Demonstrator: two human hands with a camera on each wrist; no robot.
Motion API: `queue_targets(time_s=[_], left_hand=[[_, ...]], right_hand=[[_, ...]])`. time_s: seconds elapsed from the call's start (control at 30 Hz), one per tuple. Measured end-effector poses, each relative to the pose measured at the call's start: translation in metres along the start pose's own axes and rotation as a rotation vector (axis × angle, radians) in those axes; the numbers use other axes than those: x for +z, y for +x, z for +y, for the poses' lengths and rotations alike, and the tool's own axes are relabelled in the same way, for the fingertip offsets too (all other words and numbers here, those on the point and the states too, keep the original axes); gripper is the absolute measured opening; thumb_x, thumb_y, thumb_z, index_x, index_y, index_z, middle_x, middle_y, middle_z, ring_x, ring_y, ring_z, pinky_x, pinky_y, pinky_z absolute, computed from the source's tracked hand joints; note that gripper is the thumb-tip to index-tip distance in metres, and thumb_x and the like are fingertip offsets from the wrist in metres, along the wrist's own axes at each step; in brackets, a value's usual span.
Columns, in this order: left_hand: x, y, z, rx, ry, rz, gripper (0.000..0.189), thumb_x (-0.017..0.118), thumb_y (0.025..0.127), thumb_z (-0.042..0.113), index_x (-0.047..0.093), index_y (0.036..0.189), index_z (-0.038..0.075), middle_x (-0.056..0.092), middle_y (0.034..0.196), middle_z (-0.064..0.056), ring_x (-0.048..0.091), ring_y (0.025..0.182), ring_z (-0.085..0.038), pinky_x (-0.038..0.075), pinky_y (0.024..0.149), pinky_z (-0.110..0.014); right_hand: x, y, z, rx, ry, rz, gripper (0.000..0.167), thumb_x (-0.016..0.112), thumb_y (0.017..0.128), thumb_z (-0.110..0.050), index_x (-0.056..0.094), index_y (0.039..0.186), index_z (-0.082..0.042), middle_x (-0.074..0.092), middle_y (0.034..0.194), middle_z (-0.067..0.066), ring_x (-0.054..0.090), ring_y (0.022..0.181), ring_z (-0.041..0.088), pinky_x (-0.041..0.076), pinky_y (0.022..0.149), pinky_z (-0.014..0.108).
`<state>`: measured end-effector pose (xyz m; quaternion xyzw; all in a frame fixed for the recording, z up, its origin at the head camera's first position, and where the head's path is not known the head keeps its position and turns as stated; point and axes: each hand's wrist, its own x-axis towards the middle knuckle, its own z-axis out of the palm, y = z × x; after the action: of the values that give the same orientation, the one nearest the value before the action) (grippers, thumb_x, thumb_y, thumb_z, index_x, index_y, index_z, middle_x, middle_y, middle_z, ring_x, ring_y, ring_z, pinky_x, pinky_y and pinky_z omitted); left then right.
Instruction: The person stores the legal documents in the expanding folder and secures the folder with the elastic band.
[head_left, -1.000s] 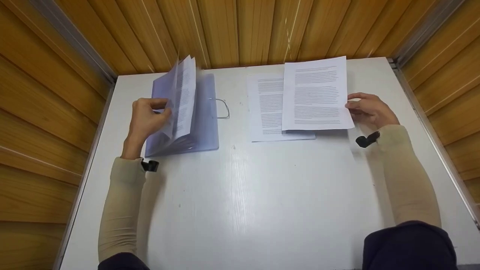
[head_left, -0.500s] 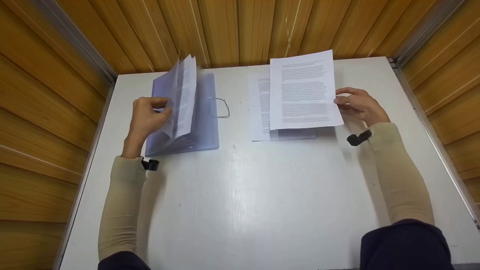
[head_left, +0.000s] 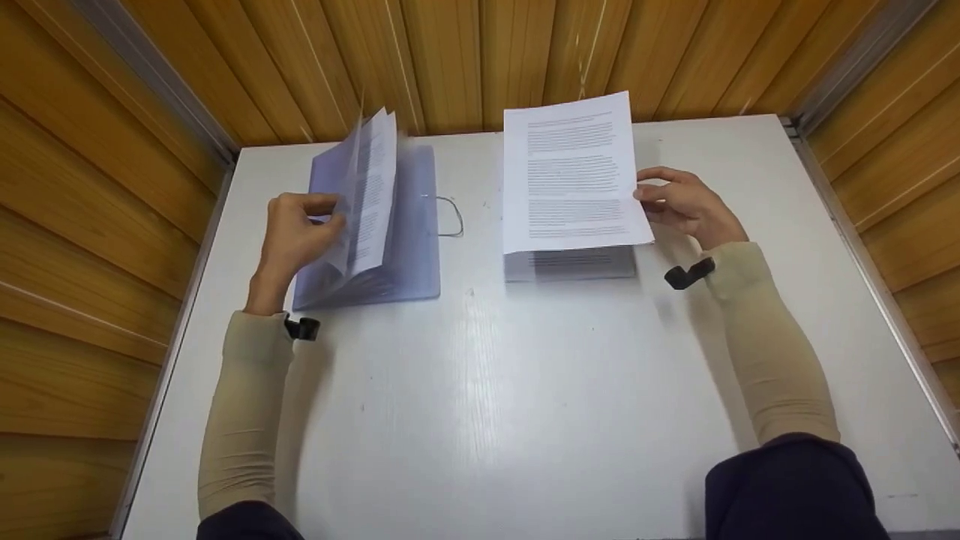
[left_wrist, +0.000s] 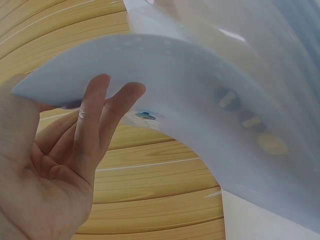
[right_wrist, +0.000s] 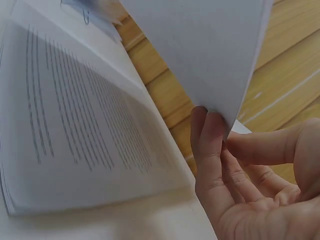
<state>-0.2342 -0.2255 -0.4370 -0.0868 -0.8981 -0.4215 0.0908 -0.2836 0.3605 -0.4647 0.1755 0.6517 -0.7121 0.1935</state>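
Observation:
My left hand (head_left: 296, 232) pinches the edge of a clear plastic sleeve (left_wrist: 165, 75) in a translucent blue folder (head_left: 416, 262), lying open at the back left. The sleeve stands raised and bows in the left wrist view. Upright beside it is a leaf with printed paper (head_left: 375, 195). Between thumb and fingers, my right hand (head_left: 686, 206) pinches the right edge of a printed sheet (head_left: 570, 176). That sheet hangs over a stack of printed paper (right_wrist: 90, 130) on the table, covering most of it in the head view.
A thin cord loop (head_left: 451, 217) sticks out from the folder's right edge. The white table (head_left: 465, 390) is bordered by wood-look panels (head_left: 487, 60) at the back and both sides.
My right hand has carried the printed sheet leftward and slightly back, so it now lies over the paper stack. The left hand keeps its hold on the sleeve with little movement.

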Motion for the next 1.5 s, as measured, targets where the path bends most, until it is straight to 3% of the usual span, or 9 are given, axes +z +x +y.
queue_targets(time_s=[0.3, 0.83, 1.17, 1.5], left_hand=[[0.003, -0.001, 0.001, 0.022, -0.02, 0.019, 0.032, 0.067, 0.091, 0.003, 0.078, 0.118, -0.007, 0.078, 0.115, -0.025, 0.078, 0.105, -0.037, 0.051, 0.07, -0.005], [0.005, -0.001, 0.003, 0.021, -0.015, 0.007, 0.032, 0.068, 0.091, 0.004, 0.078, 0.12, -0.007, 0.078, 0.118, -0.024, 0.077, 0.108, -0.036, 0.052, 0.073, -0.008], [0.006, -0.002, 0.004, 0.033, -0.009, 0.005, 0.032, 0.068, 0.091, 0.004, 0.078, 0.12, -0.007, 0.078, 0.118, -0.024, 0.077, 0.107, -0.036, 0.051, 0.074, -0.008], [0.007, -0.002, 0.006, 0.039, -0.008, 0.0, 0.032, 0.068, 0.091, 0.003, 0.078, 0.12, -0.007, 0.078, 0.117, -0.024, 0.077, 0.107, -0.036, 0.05, 0.072, -0.007]], right_hand=[[0.024, 0.006, 0.002, -0.071, 0.028, -0.06, 0.037, 0.074, 0.096, 0.003, 0.063, 0.129, -0.008, 0.072, 0.115, 0.007, 0.068, 0.097, 0.021, 0.061, 0.081, 0.03], [0.063, 0.02, 0.005, -0.057, -0.003, -0.076, 0.038, 0.071, 0.098, 0.003, 0.062, 0.133, -0.008, 0.063, 0.128, 0.011, 0.065, 0.102, 0.023, 0.061, 0.081, 0.029], [0.08, 0.021, 0.009, -0.079, 0.058, -0.088, 0.033, 0.069, 0.098, 0.006, 0.063, 0.127, -0.008, 0.066, 0.121, 0.011, 0.067, 0.097, 0.022, 0.061, 0.08, 0.03], [0.098, 0.018, 0.009, -0.086, 0.079, -0.111, 0.035, 0.067, 0.099, 0.006, 0.062, 0.132, -0.006, 0.068, 0.121, 0.011, 0.067, 0.1, 0.023, 0.061, 0.082, 0.03]])
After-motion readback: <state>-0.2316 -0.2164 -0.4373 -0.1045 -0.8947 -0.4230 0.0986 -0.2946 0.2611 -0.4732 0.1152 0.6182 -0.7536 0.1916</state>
